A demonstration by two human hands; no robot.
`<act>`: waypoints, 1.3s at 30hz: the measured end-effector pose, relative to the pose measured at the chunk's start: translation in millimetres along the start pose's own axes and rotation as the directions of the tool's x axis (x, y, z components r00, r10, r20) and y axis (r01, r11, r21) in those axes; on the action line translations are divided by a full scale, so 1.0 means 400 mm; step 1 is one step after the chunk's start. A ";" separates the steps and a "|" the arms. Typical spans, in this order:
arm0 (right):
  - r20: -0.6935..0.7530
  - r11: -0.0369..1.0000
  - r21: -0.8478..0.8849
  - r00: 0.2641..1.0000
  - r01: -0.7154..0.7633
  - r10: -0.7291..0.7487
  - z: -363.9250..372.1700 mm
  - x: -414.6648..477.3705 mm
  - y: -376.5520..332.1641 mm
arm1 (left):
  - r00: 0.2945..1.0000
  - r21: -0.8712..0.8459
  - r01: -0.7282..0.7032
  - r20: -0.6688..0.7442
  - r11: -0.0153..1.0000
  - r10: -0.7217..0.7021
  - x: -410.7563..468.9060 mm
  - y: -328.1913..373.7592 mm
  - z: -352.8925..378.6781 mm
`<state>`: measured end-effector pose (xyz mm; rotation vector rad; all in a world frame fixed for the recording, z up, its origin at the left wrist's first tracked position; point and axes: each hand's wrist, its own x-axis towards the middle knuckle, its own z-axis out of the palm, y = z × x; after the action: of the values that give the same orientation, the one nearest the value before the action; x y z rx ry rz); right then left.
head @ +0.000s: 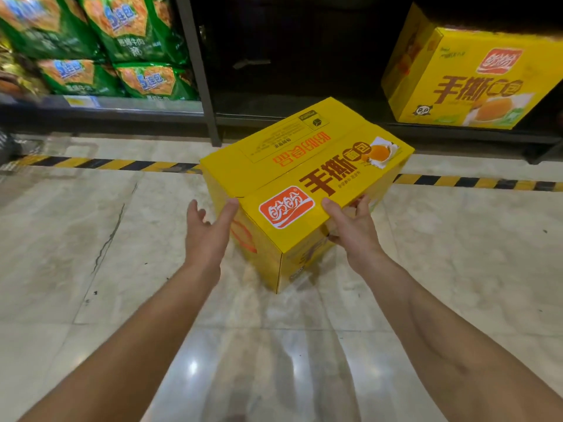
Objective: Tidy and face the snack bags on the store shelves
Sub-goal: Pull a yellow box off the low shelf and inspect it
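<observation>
Setting: store aisle, pale marble-tile floor [91, 239] with black-and-yellow striped tape [91, 163] running along the foot of the shelving.
Shelves: green snack bags [137, 25] packed in two rows at the left shelf [122, 102], faces forward. Right of the dark upright [198, 71], a bottom shelf [289, 115] that is dark and mostly bare, with a second carton [457, 80] at its right end.
Task's thing: yellow carton [304, 172] of bread, printed top upward, turned corner-on to the viewer, over the floor just in front of the bottom shelf's front edge and across the tape. Lifted or resting, cannot tell.
Left hand [204, 236]: fingers straight and spread, palm at the carton's left end face, thumb lying on the top edge. Pressing, not clasping.
Right hand [353, 229]: thumb over the top edge, fingers curled round the long side face, grasping.
Handling, judged: stiff cardboard with smooth printed skin, likely slippery. Bread inside suggests light and crushable. Best held low on opposite faces, palms flat, not by the top flaps.
</observation>
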<state>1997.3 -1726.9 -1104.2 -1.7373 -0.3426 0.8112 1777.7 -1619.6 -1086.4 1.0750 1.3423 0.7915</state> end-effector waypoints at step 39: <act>-0.078 0.988 -0.117 0.991 0.101 -0.110 -0.120 -0.182 0.061 | 0.995 -0.045 -0.077 0.065 0.996 0.080 -0.087 -0.054 0.056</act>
<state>1972.9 -1813.4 -1095.4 -1.8366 -0.4267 0.6503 1793.2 -1662.7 -1095.9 1.1173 1.2279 0.8310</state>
